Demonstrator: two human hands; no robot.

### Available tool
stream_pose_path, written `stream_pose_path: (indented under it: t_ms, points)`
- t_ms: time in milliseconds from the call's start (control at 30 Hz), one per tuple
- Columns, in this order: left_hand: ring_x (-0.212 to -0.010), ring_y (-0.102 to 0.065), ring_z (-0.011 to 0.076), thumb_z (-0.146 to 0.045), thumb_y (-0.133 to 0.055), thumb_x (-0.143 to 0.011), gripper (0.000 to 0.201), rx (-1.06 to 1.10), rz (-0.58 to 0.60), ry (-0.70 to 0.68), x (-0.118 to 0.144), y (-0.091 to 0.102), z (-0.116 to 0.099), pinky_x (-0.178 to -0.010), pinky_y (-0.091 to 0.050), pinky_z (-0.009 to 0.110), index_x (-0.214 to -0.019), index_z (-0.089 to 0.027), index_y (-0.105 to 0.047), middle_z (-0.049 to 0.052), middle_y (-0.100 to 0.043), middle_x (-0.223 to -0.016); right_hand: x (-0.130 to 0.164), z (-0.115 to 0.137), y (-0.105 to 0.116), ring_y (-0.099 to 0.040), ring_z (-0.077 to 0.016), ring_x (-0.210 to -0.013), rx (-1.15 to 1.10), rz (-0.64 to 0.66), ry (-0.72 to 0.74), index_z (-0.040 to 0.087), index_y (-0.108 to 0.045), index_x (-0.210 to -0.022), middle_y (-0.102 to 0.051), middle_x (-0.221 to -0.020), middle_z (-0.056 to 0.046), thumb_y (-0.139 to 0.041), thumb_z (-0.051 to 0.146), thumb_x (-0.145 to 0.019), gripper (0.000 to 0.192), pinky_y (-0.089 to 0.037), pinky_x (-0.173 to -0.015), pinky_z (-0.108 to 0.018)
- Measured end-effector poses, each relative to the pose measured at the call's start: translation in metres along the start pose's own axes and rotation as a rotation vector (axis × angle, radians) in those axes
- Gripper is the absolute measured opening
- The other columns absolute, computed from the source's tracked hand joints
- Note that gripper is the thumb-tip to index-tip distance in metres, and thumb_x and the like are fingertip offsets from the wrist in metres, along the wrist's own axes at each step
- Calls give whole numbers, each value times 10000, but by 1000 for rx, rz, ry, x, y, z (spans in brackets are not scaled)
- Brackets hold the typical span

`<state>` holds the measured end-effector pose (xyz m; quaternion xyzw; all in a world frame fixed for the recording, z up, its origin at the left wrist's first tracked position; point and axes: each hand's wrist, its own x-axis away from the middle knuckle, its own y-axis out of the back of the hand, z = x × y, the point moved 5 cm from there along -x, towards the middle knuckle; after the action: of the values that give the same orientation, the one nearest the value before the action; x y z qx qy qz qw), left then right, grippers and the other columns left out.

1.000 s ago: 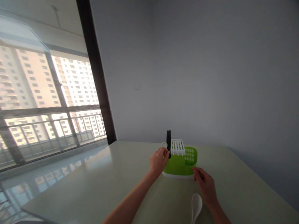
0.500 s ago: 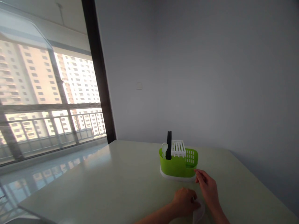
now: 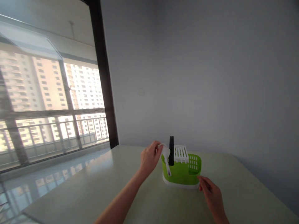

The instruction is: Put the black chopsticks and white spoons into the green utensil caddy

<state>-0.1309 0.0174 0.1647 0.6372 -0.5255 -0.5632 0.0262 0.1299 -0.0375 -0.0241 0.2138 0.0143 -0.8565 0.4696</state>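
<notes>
A green utensil caddy (image 3: 179, 174) with a white base stands on the table, black chopsticks (image 3: 171, 151) upright in it and a white slotted rack (image 3: 181, 153) across its top. My left hand (image 3: 150, 157) is closed in a pinch on the bowl end of a white spoon (image 3: 167, 163). That spoon hangs in front of the caddy's left end, handle pointing down. Another white spoon stood in that end; now it is mostly hidden behind the held one. My right hand (image 3: 211, 191) pinches the caddy's rim at the lower right corner.
The pale table (image 3: 98, 186) extends widely to the left and reaches the grey wall (image 3: 201, 77) behind. A large dark-framed window (image 3: 108, 102) is on the left.
My left hand has lifted the white spoon from the table near the front and carried it up and left to the caddy's left end. My right hand stays at the caddy's corner.
</notes>
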Motion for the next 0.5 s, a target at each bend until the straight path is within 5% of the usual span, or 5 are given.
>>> stream_pose_path:
  t_ms: [133,500]
  points:
    - [-654,-578,97,-438,-300,-902,284,-143,-105,4,-34,0,13,-553,-295,209,-985,-265,-510,-52,-645,-779,-2,-8,0,-490,-148,-554,11,15,-8,183,-579,-915,-522,-559,37,-466,552,-754,418,-379,-537,-265]
    - [-786,-634,167,-447,-213,-920,326,-317,221,35,-26,-100,40,-587,-344,233,-1013,-273,-473,-4,-675,-894,-1,-5,-3,-476,-141,-546,40,24,-30,183,-582,-916,-507,-560,41,-448,552,-762,422,-369,-532,-266]
